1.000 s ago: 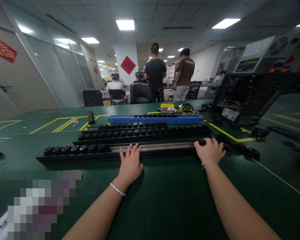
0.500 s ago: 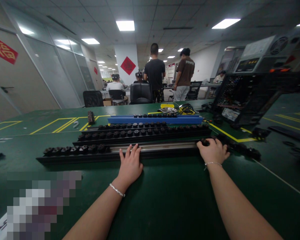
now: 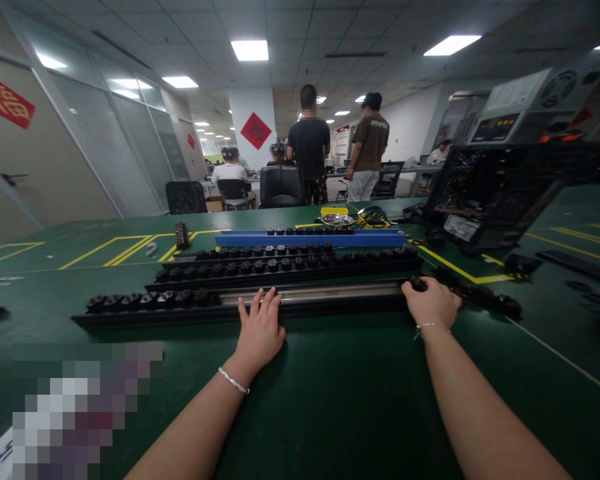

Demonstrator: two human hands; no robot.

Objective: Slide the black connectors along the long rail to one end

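Note:
A long black rail point(image 3: 180, 315) with a bare metal channel lies across the green table point(image 3: 330, 400) in front of me. Several black knob-like parts point(image 3: 145, 300) sit in its left stretch. My left hand point(image 3: 260, 330) rests flat on the rail's near edge at the middle, fingers stretched out. My right hand point(image 3: 433, 303) is curled over the rail's right end, its fingers closed around a small black part point(image 3: 418, 283). More black parts point(image 3: 485, 299) trail to the right of that hand.
Two more black rails point(image 3: 280, 267) full of parts and a blue rail point(image 3: 310, 239) lie behind. An open computer case point(image 3: 485, 193) stands at the right, a metal bowl point(image 3: 337, 219) behind the blue rail. Two people stand and others sit at desks far back.
My right hand has slid to the right along the rail by a small way, still closed on the black part. The left hand has stayed put.

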